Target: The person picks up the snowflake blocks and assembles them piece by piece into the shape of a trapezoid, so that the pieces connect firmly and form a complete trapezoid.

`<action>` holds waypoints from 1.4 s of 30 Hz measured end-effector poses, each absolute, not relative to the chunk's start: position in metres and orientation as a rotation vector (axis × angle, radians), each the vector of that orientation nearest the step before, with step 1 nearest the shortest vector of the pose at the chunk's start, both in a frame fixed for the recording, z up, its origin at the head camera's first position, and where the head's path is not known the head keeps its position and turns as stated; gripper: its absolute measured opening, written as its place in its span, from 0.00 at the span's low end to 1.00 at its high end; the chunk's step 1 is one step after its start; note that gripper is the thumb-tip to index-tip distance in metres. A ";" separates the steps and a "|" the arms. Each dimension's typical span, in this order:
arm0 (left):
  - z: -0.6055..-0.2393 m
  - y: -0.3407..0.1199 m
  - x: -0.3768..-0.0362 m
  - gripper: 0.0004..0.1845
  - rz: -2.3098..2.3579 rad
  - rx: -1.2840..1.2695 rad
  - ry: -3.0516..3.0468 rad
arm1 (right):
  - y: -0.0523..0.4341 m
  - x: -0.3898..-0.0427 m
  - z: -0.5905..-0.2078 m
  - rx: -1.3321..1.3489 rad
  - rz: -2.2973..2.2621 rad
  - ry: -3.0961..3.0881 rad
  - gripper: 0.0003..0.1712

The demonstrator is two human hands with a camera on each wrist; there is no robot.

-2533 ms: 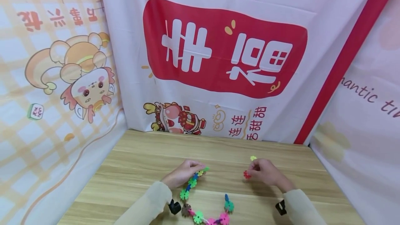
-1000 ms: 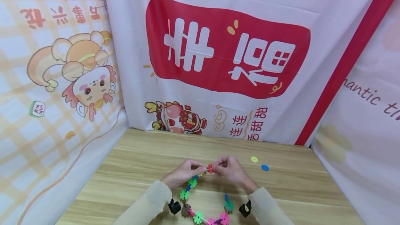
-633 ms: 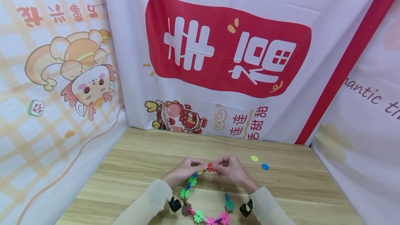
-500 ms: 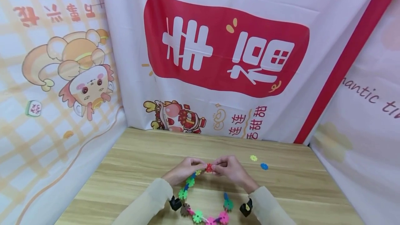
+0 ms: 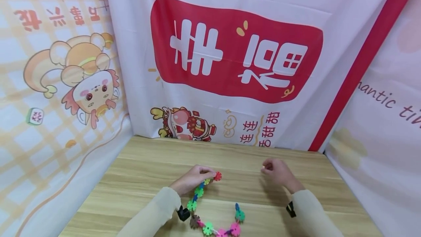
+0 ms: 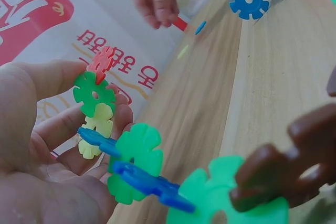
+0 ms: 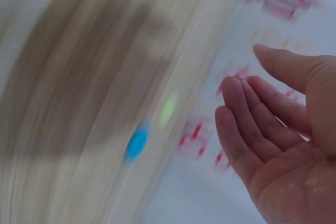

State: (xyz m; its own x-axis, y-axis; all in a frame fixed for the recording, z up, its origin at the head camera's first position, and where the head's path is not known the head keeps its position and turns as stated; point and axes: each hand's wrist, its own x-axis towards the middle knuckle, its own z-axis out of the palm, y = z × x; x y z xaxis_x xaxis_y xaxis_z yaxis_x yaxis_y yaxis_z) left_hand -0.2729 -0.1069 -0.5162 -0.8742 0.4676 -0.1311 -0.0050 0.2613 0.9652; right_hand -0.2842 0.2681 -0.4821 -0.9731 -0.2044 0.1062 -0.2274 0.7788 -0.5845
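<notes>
My left hand (image 5: 192,179) pinches the end of a curved chain of notched plastic snowflake discs. In the left wrist view the thumb lies at a red disc (image 6: 101,59), which is slotted into a green disc (image 6: 94,94). A pale yellow disc (image 6: 97,127) and blue discs follow along the chain, then a brown disc (image 6: 294,156). My right hand (image 5: 279,173), fingers loosely bent and holding nothing, hovers over two loose discs at the right. In the right wrist view these are a yellow-green disc (image 7: 168,109) and a blue disc (image 7: 137,142), both blurred.
The chain curves across the wooden table (image 5: 148,156) toward the front, through pink discs (image 5: 235,229) to a teal disc (image 5: 240,215) and an upright blue disc at its other end. Printed cloth walls (image 5: 138,83) enclose the table at the back and both sides.
The right hand brought the red disc to the chain's end, where both hands gripped it. It has since let go and moved right, over the loose discs. The red disc stays on the chain.
</notes>
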 end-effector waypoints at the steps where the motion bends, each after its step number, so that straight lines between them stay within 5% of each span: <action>1: -0.516 -0.107 -0.273 0.21 1.648 0.418 2.147 | 0.279 -0.287 -0.485 0.347 0.916 -2.930 0.12; 13: -0.515 -0.110 -0.272 0.19 1.634 0.416 2.176 | 0.326 -0.293 -0.515 0.267 0.688 -2.984 0.20; 26: -0.513 -0.111 -0.271 0.17 1.619 0.427 2.178 | 0.330 -0.290 -0.520 0.198 0.808 -3.003 0.08; 42: -0.517 -0.108 -0.272 0.16 1.609 0.396 2.219 | 0.241 -0.262 -0.492 0.671 1.075 -2.914 0.07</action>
State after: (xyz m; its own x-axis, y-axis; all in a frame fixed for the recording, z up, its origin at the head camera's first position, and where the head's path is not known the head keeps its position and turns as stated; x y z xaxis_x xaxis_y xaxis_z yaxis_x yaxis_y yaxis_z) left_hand -0.2720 -0.1080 -0.5168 -0.8920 0.4326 -0.1309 0.0098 0.3082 0.9513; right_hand -0.2621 0.2408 -0.4918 -0.9101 -0.3996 0.1096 -0.3751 0.6821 -0.6277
